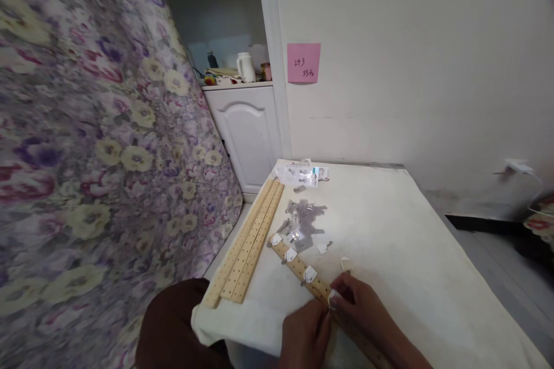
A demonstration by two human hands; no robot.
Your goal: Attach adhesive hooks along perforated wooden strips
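A perforated wooden strip [298, 268] lies at a slant across the table's near side. Along it sit white tags with small metal hooks, among them one white hook [310, 274]. My left hand [305, 331] is closed on the strip's near edge, its fingertips partly hidden. Just right of it, my right hand [361, 302] pinches another white hook [333, 298] against the strip's face. Two more white pieces lie loose: one [345, 264] beyond my right hand, the other [322, 247] nearer the clear plastic packets.
Several longer perforated wooden strips [249, 242] lie along the table's left edge. Small clear plastic packets [303, 222] are heaped mid-table. Printed packaging [298, 174] lies at the far edge by the wall. A floral curtain [108, 155] hangs on the left.
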